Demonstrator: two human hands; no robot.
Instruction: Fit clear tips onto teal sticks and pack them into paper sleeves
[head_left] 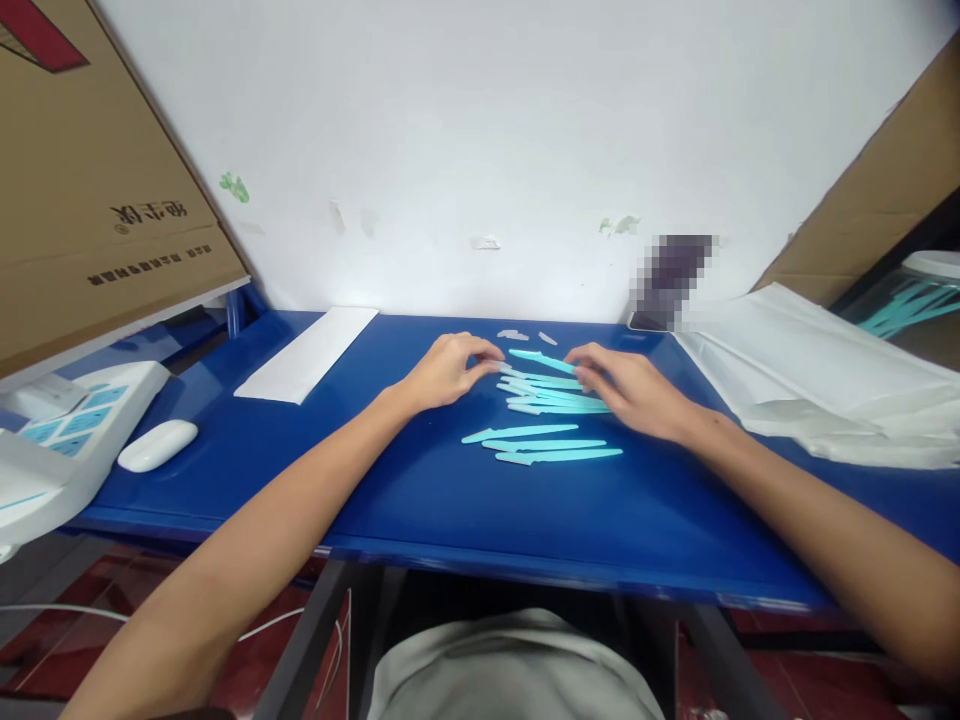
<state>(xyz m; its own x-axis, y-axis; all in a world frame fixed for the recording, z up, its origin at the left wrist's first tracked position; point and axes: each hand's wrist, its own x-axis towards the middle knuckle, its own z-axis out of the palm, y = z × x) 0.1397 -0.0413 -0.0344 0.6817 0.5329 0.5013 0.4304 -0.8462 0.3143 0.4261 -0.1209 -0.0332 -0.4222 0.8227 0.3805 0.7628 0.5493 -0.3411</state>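
Note:
Between thumb and fingers, my right hand grips the handle end of a turquoise eyebrow razor, its blade end pointing left. My left hand is pinched on a small clear blade cap, just left of that razor's tip. Under and in front of the right fingers lies a loose pile of similar razors, partly hidden by the hand. Closer to me, a few more razors lie side by side. Several clear caps rest on the table beyond the hands.
The blue table meets a white wall. A white strip and a white mouse-shaped object lie left, near a white device. A phone leans at the back right, beside white plastic bags. Cardboard stands at left.

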